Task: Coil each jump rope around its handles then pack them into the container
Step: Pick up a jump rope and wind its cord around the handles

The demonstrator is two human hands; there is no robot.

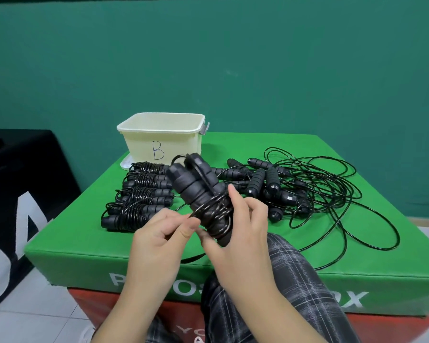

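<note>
My right hand (243, 231) grips the lower end of two black jump rope handles (193, 186) held side by side, with several turns of thin black cord wound round them. My left hand (159, 233) pinches that cord (196, 214) just left of the handles. A cream container (159, 139) marked "B" stands at the back of the green box top (84, 241). Several coiled jump ropes (139, 196) lie in a row in front of the container. A tangle of uncoiled ropes (307, 191) with black handles lies to the right.
Loose cord loops (372, 233) spread toward the box's right and front edges. A black cloth-covered object (18, 194) stands to the left. My plaid-trousered leg (282, 280) lies across the box's front. A white lid (125, 164) sits under the container.
</note>
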